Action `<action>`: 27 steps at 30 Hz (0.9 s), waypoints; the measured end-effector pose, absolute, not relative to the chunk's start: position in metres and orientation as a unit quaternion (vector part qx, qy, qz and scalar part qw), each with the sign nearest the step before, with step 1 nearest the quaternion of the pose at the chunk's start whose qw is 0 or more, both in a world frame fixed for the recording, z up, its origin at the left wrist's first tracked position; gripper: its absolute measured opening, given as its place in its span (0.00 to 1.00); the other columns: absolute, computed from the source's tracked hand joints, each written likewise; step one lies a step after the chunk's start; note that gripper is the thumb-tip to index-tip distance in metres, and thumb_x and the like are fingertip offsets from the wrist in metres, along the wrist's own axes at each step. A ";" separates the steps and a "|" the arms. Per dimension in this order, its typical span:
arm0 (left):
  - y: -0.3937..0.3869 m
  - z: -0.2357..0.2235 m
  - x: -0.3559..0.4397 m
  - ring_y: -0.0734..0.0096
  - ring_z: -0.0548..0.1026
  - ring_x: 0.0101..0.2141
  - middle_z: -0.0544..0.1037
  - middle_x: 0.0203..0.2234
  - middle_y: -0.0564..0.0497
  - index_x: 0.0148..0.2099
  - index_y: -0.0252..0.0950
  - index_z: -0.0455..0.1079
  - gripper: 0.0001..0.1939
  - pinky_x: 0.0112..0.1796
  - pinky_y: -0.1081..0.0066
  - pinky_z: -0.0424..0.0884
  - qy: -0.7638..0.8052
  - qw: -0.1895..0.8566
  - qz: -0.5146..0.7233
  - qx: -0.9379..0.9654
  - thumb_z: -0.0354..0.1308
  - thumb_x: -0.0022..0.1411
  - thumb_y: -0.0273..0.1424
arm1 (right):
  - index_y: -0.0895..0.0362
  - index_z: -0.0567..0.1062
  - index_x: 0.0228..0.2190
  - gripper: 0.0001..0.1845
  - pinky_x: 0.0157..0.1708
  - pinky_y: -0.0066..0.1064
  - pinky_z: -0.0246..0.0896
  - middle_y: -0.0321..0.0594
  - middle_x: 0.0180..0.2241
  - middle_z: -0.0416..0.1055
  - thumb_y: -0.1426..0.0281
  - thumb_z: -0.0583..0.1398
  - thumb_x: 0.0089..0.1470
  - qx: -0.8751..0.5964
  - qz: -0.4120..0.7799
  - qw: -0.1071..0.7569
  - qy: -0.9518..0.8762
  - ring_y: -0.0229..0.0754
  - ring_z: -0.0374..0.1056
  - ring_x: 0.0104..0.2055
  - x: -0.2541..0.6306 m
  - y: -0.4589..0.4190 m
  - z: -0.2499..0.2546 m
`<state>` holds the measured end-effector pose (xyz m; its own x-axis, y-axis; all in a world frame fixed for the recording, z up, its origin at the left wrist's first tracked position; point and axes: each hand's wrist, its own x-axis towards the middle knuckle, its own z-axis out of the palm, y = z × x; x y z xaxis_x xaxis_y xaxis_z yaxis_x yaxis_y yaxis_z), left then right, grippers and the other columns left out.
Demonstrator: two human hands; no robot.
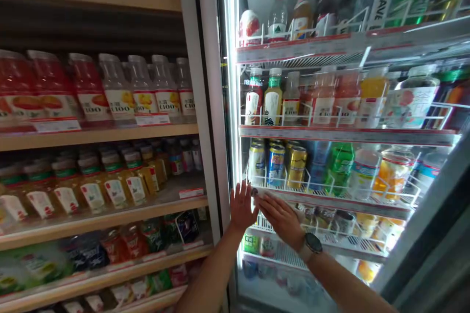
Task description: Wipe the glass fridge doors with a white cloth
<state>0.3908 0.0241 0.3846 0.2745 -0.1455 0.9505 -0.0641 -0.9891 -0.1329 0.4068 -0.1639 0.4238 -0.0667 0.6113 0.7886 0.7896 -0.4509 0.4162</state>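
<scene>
My left hand has its fingers stretched upward and apart, holding nothing. Its palm is against or close to the left edge of the lit drinks cooler. Just right of it, my right hand reaches to the front of a cooler shelf, fingers together over a pale cloth-like piece that shows at the hand's edges. How firmly the fingers grip it is hidden. A dark round watch is on the right wrist. Above the hands, a blue can and a gold can stand behind a wire guard.
Bottled drinks fill the cooler shelves, with shelf rails and wire guards in front. At left, wooden shelves hold rows of juice bottles. A metal frame post divides the two. The dark cooler door stands at right.
</scene>
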 end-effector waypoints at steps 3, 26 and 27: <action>0.026 0.384 0.389 0.49 0.52 0.67 0.58 0.65 0.33 0.71 0.26 0.41 0.40 0.63 0.52 0.50 0.094 0.030 -0.596 -0.797 0.46 0.65 0.43 | 0.57 0.68 0.59 0.26 0.66 0.34 0.52 0.36 0.55 0.72 0.82 0.49 0.62 -0.678 -0.512 0.070 -0.523 0.37 0.65 0.59 0.407 -0.173 0.399; 0.005 0.473 0.387 0.55 0.41 0.69 0.50 0.69 0.43 0.72 0.33 0.39 0.36 0.65 0.55 0.45 0.116 0.004 -0.624 -0.773 0.42 0.69 0.43 | 0.55 0.68 0.58 0.23 0.55 0.32 0.69 0.38 0.52 0.75 0.78 0.49 0.65 -0.682 -0.467 0.046 -0.561 0.37 0.70 0.55 0.405 -0.180 0.404; 0.004 0.471 0.388 0.55 0.41 0.69 0.51 0.68 0.43 0.72 0.33 0.39 0.36 0.65 0.55 0.45 0.112 0.007 -0.625 -0.772 0.44 0.69 0.43 | 0.54 0.69 0.57 0.23 0.55 0.31 0.69 0.37 0.52 0.75 0.78 0.49 0.65 -0.687 -0.463 0.048 -0.558 0.37 0.71 0.54 0.403 -0.185 0.398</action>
